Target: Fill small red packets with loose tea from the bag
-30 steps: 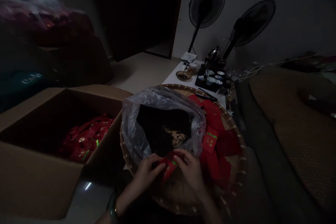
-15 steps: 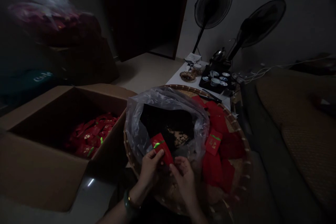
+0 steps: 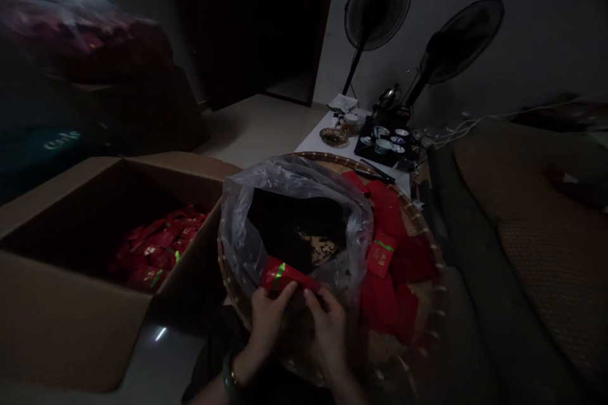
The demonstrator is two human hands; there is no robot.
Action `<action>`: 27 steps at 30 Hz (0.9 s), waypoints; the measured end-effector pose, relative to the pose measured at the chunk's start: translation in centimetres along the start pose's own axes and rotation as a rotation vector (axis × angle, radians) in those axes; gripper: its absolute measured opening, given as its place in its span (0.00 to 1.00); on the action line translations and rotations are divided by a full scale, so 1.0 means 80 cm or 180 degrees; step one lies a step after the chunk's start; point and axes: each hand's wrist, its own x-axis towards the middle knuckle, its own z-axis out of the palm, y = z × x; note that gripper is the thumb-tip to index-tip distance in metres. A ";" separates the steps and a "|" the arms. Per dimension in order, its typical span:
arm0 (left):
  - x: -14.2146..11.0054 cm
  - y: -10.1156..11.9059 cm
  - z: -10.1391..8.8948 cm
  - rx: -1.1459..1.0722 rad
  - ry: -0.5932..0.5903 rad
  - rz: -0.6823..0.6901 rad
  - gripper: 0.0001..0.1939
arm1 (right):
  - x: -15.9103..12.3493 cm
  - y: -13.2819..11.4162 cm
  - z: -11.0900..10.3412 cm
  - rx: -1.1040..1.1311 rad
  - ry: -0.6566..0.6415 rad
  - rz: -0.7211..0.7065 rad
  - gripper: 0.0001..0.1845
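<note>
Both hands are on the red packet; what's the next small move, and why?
Probably have the right hand press the red packet's plain end flat while the left hand steadies the rest: the right hand is already at that end, and the left grips near the green band.

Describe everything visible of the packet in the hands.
The packet is oblong and red, with a green band near its left end and a glossy, film-like look. The left hand and right hand hold it crosswise, right end lower, at the near side of the bag; contact there is unclear.
</note>
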 end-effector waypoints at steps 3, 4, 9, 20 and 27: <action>0.000 0.002 -0.001 0.0092 -0.0193 0.0079 0.15 | 0.008 -0.010 -0.012 -0.0717 0.0265 -0.0539 0.14; 0.001 0.003 -0.003 0.0103 -0.0268 0.0074 0.15 | 0.011 -0.015 -0.016 -0.0902 0.0340 -0.0740 0.14; 0.016 0.005 -0.020 0.0076 -0.0527 0.0137 0.24 | 0.022 -0.036 -0.028 -0.1252 -0.0059 -0.1062 0.13; 0.019 -0.010 -0.026 0.0587 -0.0892 0.0517 0.21 | 0.020 -0.026 -0.019 0.0072 -0.1105 0.0394 0.20; 0.022 -0.002 -0.029 0.0557 -0.0481 0.0367 0.25 | 0.021 -0.028 -0.023 0.0014 -0.0565 0.0296 0.21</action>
